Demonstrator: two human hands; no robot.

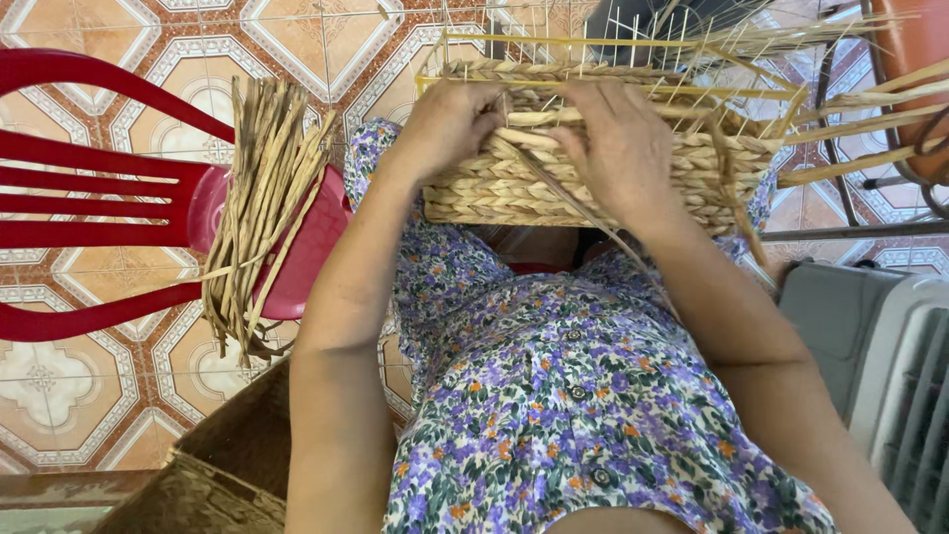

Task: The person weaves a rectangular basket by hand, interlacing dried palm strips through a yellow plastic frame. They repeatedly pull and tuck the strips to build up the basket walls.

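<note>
Here the half-woven basket (593, 168) sits on the lap at upper centre, its long axis running left to right across the frame. The left hand (450, 124) pinches a flat strand (539, 117) at the wall's top edge, while the right hand (623, 148) lies curled over the wall just right of it; that strand leads rightward under its fingers.

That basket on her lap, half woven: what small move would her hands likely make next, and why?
Probably tuck the loose strand behind the next upright stake. Both the left hand and right hand press on the basket wall near its unfinished top, where bare stakes stand above the weave.
</note>
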